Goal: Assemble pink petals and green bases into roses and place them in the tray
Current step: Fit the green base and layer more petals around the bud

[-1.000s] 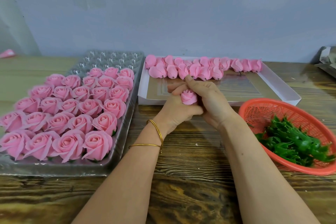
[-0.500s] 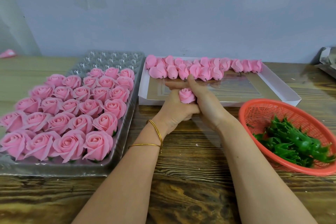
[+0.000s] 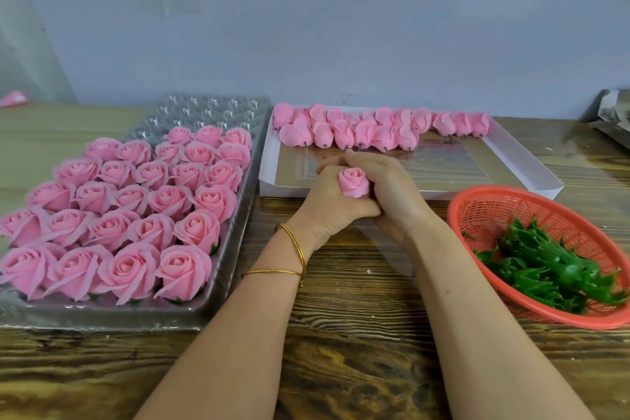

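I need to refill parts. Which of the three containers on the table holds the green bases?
The red basket at the right: the green bases lie in it. The clear tray holds finished roses, the white box only pink buds.

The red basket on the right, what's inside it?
A pile of green bases lies in the red basket, bare mesh showing behind it. Anything beneath the pile is covered.

Rough wooden table (image 3: 358, 351); glossy clear plastic tray (image 3: 235, 225).
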`<state>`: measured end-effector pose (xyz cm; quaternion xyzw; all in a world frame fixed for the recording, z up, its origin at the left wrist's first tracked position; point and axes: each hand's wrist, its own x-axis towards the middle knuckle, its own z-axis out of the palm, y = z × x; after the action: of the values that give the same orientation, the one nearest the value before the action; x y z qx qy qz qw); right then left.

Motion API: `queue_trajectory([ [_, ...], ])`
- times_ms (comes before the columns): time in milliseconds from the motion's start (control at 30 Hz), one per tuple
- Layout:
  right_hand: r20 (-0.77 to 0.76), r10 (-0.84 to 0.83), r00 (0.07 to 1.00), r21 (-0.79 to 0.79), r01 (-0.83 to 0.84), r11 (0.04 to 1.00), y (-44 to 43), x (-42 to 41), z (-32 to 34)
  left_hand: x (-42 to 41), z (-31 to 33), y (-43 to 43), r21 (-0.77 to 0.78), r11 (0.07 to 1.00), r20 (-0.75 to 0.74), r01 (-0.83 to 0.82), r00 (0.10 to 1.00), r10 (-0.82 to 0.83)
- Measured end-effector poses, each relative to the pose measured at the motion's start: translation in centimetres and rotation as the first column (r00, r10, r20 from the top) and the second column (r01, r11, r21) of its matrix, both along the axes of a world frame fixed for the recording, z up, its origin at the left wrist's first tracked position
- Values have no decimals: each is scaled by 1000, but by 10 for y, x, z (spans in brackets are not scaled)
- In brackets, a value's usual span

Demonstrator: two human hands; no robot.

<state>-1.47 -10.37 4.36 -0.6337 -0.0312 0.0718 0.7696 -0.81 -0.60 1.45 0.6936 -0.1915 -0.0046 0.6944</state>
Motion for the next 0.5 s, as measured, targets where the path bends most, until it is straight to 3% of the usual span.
queue_trajectory([
  [267,14,-55,998,-18,55,998,0,2,-1,-1,2,1,57,997,47,-58,997,55],
  [500,203,-153,967,-78,172,982,2,4,-3,4,0,1,252,930,154,-268,960,235],
])
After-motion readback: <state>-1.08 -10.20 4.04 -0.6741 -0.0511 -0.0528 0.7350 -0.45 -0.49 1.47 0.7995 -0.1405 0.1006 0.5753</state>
